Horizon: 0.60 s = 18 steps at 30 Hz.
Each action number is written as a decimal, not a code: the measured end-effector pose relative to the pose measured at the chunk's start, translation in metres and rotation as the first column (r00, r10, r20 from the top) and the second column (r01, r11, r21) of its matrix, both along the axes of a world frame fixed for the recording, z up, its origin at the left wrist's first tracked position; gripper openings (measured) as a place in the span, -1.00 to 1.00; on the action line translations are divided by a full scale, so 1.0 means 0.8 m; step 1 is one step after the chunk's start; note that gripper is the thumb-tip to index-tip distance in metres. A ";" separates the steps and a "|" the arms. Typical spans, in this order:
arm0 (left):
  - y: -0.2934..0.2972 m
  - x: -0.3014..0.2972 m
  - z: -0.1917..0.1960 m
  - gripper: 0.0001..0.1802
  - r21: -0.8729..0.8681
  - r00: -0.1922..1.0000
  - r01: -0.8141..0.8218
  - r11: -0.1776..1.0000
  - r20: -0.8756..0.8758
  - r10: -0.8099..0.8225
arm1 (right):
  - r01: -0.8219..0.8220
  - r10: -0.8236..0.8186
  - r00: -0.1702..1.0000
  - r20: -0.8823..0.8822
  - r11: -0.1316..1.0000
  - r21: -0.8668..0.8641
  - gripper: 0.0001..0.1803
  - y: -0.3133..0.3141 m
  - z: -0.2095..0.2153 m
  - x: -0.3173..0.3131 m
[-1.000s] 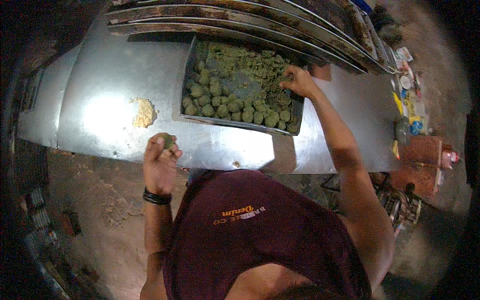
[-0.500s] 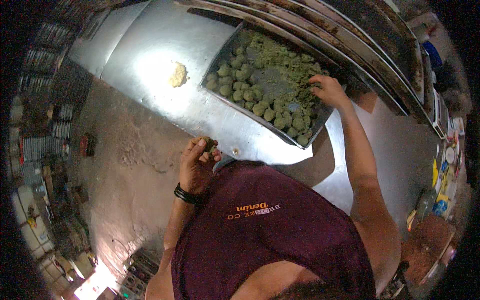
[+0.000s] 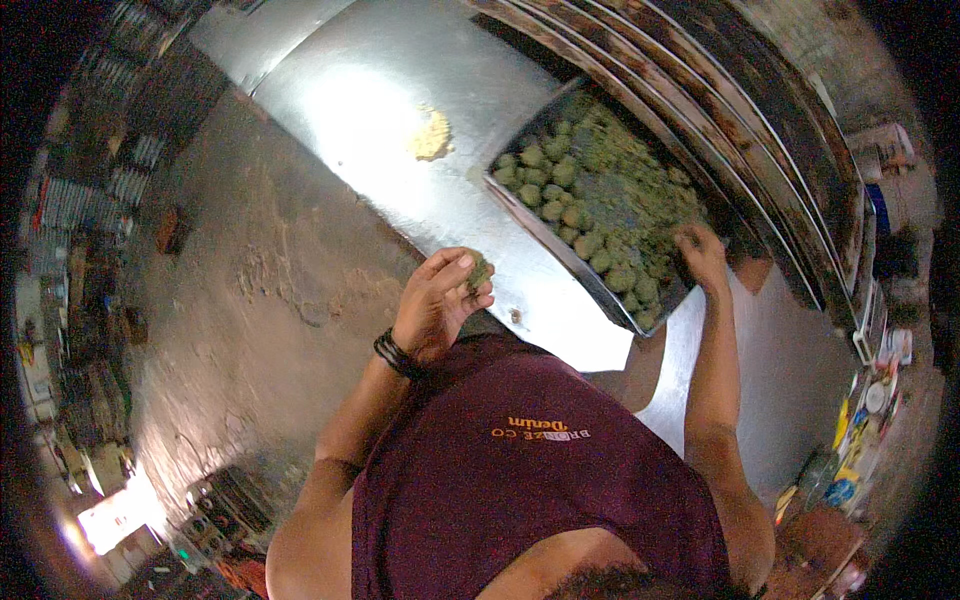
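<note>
My left hand (image 3: 440,300) is raised over the near edge of the metal table, its fingers closed around a small green dough lump (image 3: 478,271). On the table's far right, a dark rectangular tray (image 3: 565,255) holds several rolled green balls (image 3: 555,175) along its left and near sides. Crumbly green mixture (image 3: 630,150) fills the far and right part of the tray. At the tray's right edge, my right hand (image 3: 706,260) dips into the mixture with curled fingers; its fingertips are hidden, so what they hold cannot be made out.
A pale yellow crumbly heap (image 3: 430,135) lies on the shiny metal table (image 3: 370,80), left of the tray. Long stacked dark trays or racks (image 3: 690,90) rise just behind it. Assorted small items (image 3: 870,410) line the far right, and brown floor (image 3: 240,270) stretches to the left.
The view has shifted, so the table and tray appear farther right. My left hand has risen with the lump. My right hand's fingers, spread apart before, are now curled down at the tray's right side.
</note>
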<state>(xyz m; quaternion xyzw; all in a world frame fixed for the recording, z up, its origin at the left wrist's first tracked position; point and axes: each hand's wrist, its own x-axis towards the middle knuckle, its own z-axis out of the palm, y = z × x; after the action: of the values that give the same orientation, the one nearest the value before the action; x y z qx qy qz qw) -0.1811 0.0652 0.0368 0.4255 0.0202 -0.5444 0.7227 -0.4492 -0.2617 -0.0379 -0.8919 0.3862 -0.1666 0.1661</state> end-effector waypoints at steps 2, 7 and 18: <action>0.005 0.029 -0.003 -0.76 -0.055 1.000 0.011 0.998 0.006 -0.011 | 0.110 -0.103 0.993 -0.062 0.984 0.139 -0.65 0.008 0.018 0.005; 0.006 0.109 -0.010 -0.75 -0.112 0.999 0.048 0.993 -0.007 -0.050 | 0.307 -0.290 0.952 -0.102 0.918 0.251 -0.68 0.011 0.011 0.023; -0.049 0.217 -0.033 -0.71 -0.145 0.887 0.461 0.875 0.039 -0.461 | 0.532 -0.870 0.241 0.431 0.490 0.691 -0.21 0.097 0.056 0.084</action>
<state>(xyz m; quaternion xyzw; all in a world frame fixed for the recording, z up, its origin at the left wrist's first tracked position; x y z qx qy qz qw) -0.0078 0.0259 0.0107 0.3633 -0.1240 -0.6999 0.6023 -0.3820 -0.1840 0.0066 -0.3975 0.6713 -0.4879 0.3916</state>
